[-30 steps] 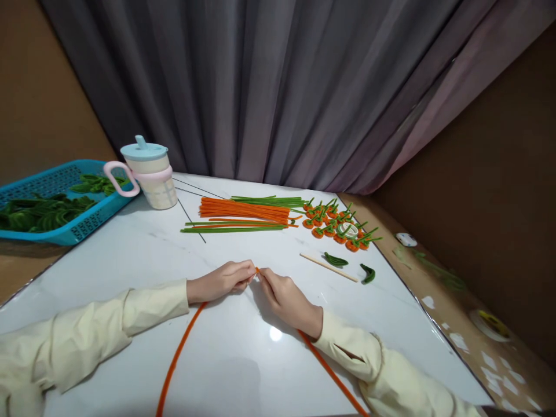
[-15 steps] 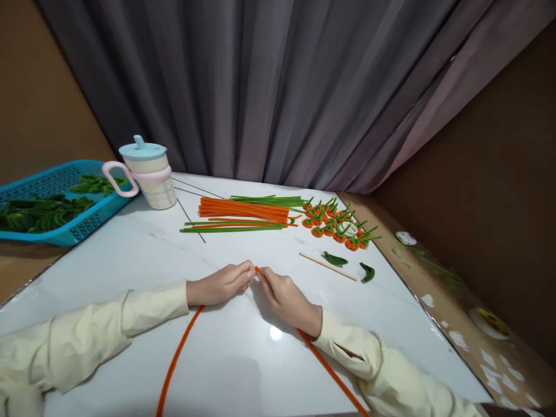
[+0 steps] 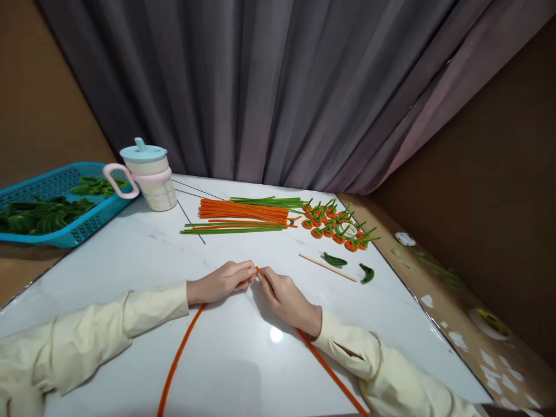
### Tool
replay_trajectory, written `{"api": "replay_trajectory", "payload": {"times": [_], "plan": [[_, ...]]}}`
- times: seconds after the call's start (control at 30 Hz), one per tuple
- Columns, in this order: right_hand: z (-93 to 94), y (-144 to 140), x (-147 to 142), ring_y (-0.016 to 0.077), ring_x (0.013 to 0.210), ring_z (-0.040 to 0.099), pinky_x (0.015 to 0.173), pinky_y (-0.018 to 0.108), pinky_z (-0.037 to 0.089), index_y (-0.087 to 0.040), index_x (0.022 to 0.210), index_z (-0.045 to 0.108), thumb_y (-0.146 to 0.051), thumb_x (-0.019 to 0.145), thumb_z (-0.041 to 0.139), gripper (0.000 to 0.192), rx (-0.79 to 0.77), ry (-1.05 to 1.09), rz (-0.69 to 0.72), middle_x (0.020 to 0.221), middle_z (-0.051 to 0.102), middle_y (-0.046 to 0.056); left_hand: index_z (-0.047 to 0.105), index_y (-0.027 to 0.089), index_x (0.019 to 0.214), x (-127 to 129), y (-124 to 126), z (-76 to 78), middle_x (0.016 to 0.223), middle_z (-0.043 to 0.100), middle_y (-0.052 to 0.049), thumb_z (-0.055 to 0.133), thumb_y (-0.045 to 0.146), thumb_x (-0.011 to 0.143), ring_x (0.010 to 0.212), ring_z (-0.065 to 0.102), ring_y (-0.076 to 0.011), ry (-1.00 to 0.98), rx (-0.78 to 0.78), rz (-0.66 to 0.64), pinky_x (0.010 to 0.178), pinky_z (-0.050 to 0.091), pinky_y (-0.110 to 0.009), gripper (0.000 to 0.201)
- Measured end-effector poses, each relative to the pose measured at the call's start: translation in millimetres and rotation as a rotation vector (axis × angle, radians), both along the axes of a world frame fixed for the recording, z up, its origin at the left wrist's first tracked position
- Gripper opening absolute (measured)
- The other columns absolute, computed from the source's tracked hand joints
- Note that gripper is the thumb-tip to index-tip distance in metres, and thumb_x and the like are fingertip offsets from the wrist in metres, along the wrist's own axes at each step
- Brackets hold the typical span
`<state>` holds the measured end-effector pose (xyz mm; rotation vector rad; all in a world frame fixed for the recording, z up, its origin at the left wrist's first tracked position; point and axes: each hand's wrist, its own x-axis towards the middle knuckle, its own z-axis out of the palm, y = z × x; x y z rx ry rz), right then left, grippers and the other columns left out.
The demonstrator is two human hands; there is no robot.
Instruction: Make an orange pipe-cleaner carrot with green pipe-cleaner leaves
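My left hand (image 3: 222, 281) and my right hand (image 3: 286, 296) meet fingertip to fingertip above the white table (image 3: 234, 359). Both are closed in a pinch on an orange pipe cleaner (image 3: 180, 353). A small bit of orange shows between the fingertips; the rest there is hidden by the fingers. One long end runs out under my left wrist toward the front edge, and another comes from beneath my right wrist. Beyond my right hand lie a thin wooden stick (image 3: 328, 267), a dark green folded piece (image 3: 334, 259) and a curved green piece (image 3: 367, 273).
Behind my hands lie a bundle of orange pipe cleaners (image 3: 243, 211) and green pipe cleaners (image 3: 234, 230). Several small orange pumpkin shapes (image 3: 317, 233) surround a white tape roll (image 3: 347, 230). At left stand a lidded cup (image 3: 158, 194) and a blue basket (image 3: 65, 236) with green pieces.
My fingers have shifted very slightly around the orange bit between them. The view has tilted a touch; all else stays in place.
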<state>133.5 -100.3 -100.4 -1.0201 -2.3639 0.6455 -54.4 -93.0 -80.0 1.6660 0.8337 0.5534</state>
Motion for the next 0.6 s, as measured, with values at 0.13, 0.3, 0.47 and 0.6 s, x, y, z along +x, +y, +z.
{"api": "replay_trajectory", "payload": {"times": [0.13, 0.3, 0.47, 0.6], "plan": [[-0.3, 0, 0, 0.0141, 0.056, 0.055, 0.055, 0.023, 0.037, -0.020, 0.089, 0.045, -0.018, 0.094, 0.033, 0.014, -0.003, 0.023, -0.002, 0.068, 0.058, 0.001, 0.032, 0.021, 0.068, 1, -1, 1.0, 0.058, 0.035, 0.006, 0.030, 0.040, 0.094, 0.053, 0.031, -0.0107, 0.111, 0.137, 0.024, 0.055, 0.029, -0.025, 0.033], [0.1, 1, -1, 0.0141, 0.055, 0.054, 0.054, 0.023, 0.035, -0.020, 0.087, 0.044, -0.018, 0.094, 0.033, 0.014, 0.005, 0.025, -0.001, 0.067, 0.056, 0.000, 0.034, 0.021, 0.072, 1, 0, -1.5, 0.062, 0.041, 0.004, 0.026, 0.035, 0.094, 0.056, 0.036, -0.0120, 0.212, 0.249, 0.006, 0.058, 0.032, -0.026, 0.028], [0.2, 0, -1, 0.0136, 0.052, 0.052, 0.052, 0.023, 0.033, -0.020, 0.085, 0.043, -0.017, 0.093, 0.033, 0.013, 0.009, 0.014, 0.001, 0.065, 0.054, -0.001, 0.033, 0.022, 0.073, 0, 0, -6.3, 0.063, 0.041, 0.004, 0.025, 0.033, 0.095, 0.056, 0.039, -0.0130, 0.268, 0.355, 0.002, 0.058, 0.033, -0.026, 0.026], [-0.3, 2, -2, 0.0140, 0.054, 0.053, 0.054, 0.023, 0.034, -0.019, 0.086, 0.045, -0.019, 0.094, 0.033, 0.014, -0.001, 0.022, -0.009, 0.066, 0.055, 0.000, 0.033, 0.022, 0.073, 0, 2, -9.4, 0.061, 0.038, 0.004, 0.024, 0.031, 0.095, 0.053, 0.038, -0.0126, 0.307, 0.442, 0.007, 0.056, 0.032, -0.026, 0.025]]}}
